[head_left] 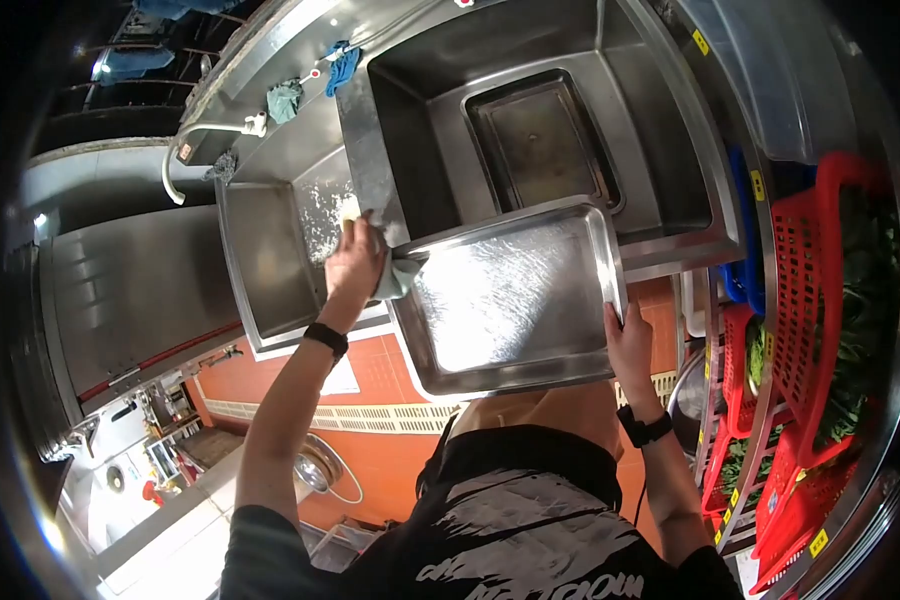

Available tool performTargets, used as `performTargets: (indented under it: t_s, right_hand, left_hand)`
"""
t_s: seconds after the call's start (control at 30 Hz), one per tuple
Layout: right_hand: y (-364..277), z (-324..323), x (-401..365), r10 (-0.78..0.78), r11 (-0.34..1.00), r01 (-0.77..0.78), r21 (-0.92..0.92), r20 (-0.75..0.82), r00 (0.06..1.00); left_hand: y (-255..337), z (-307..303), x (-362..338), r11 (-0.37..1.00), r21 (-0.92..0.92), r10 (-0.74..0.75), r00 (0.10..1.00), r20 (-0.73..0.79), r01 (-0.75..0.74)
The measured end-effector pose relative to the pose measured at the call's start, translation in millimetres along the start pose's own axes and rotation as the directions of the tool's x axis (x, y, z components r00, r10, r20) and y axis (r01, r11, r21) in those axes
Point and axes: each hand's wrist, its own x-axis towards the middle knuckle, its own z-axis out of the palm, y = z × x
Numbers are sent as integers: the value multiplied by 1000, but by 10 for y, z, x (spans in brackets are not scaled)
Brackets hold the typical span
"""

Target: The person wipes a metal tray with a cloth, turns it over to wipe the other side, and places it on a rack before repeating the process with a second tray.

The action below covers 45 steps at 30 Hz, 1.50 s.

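Note:
My left hand (353, 265) is closed on a pale grey-green cloth (398, 280), which hangs at the left rim of a shallow rectangular metal tray (570, 270). My right hand (630, 348) grips the tray's right rim, thumb on the edge. The tray is tilted in front of my body and its bare inside shines with glare. Beyond it, a second metal tray (542, 140) lies in the large sink basin (660, 150). Suds or water show in the smaller basin (280, 235), just past my left hand.
A white faucet (175, 170) stands at the left. Behind the basins hang a green rag (284, 102) and a blue rag (342, 70). Red baskets (805, 290) with leafy greens fill a rack on the right. A metal counter (140, 290) lies at the left, above an orange tiled floor (370, 365).

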Motion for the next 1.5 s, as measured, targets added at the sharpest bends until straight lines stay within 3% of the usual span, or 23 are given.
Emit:
performTargets:
  t_s: [0.1, 0.17, 0.27, 0.33, 0.37, 0.4, 0.43, 0.47, 0.53, 0.6, 0.7, 0.73, 0.87, 0.93, 1.0, 1.07, 1.13, 1.2, 1.23, 1.27, 1.3, 1.37, 1.5]
  right_hand:
    - [-41, 5, -19, -20, 999, 21, 38, -29, 999]
    - [-56, -2, -38, -47, 996, 51, 70, -65, 997]
    - [-56, -11, -40, -17, 1000, 19, 24, -54, 998]
    - [-67, -23, -34, -24, 999, 25, 27, -50, 998]
    - [-67, -26, -28, -22, 999, 23, 31, -55, 998]
    - [-57, -12, -19, -38, 998, 42, 46, -74, 997]
    - [-48, -2, -5, -44, 998, 47, 47, -73, 996]
    - [-34, 4, -2, -57, 997, 61, 46, -86, 995]
    - [-12, 7, -18, -63, 997, 68, 45, -94, 994]
    - [-7, 2, -46, -8, 1000, 9, 19, -58, 998]
    - [-44, 44, -62, -41, 991, 60, 117, -166, 985]
    - [-46, 37, -62, -38, 991, 58, 118, -168, 985]
    - [-49, 24, -48, 20, 995, -8, 99, -123, 992]
    - [-40, 37, -50, 34, 991, -17, 130, -128, 991]
    - [-15, 61, -57, 3, 979, 28, 204, -150, 989]
    - [54, 73, -28, -18, 982, 47, 184, -154, 988]
    - [73, 67, -11, -39, 984, 64, 164, -149, 988]
    - [61, 33, 25, -34, 989, 49, 140, -106, 994]
    - [48, 8, 30, -32, 989, 47, 140, -104, 994]
    - [35, -17, 32, -38, 988, 49, 143, -80, 996]
    - [38, -28, 34, -46, 988, 53, 147, -54, 997]
    - [79, -10, 53, -73, 992, 77, 101, -35, 997]
    - [10, -7, 62, -95, 971, 128, 201, -163, 982]
  left_hand:
    - [-21, -252, 174, 980, -122, -187, 939, -289, 158]
    - [155, -633, 249, 947, -322, -132, 889, -439, -18]
    - [521, -882, 107, 915, -254, 144, 842, -520, -313]
    - [612, -654, -141, 883, -206, 386, 903, -190, -422]
    - [766, -650, -212, 774, -600, 298, 952, 65, -201]
    - [570, -253, -322, 622, -687, 613, 780, 127, -377]
    - [495, 138, -480, 501, -865, 475, 843, 250, -26]
    - [470, 117, -476, 503, -864, 472, 845, 250, -25]
    - [361, 39, -446, 751, -466, 602, 775, 193, -468]
    - [287, -52, -419, 652, 104, 718, 655, 235, -751]
    - [272, -172, -352, 752, 93, 604, 739, 298, -652]
    - [276, -154, -340, 751, 26, 646, 743, 175, -660]
    - [383, 8, -481, 778, 122, 602, 787, 135, -616]
    - [359, 199, -766, 779, -335, 606, 773, 188, -529]
    - [340, 305, -1131, 699, -327, 714, 641, 280, -636]
    - [477, 112, -1373, 757, -465, 651, 596, 471, -459]
    - [481, -57, -1394, 785, -462, 620, 550, 560, -413]
    - [353, -104, -1312, 664, -231, 719, 524, 456, -711]
    - [196, 96, -1230, 589, -194, 798, 527, 293, -785]
    - [264, -38, -1024, 633, -152, 754, 560, 344, -759]
    - [251, -42, -867, 637, 78, 681, 608, 408, -767]
    - [185, -5, -510, 616, 285, 665, 679, 311, -734]
    - [271, -84, -203, 725, 102, 649, 725, 229, -681]
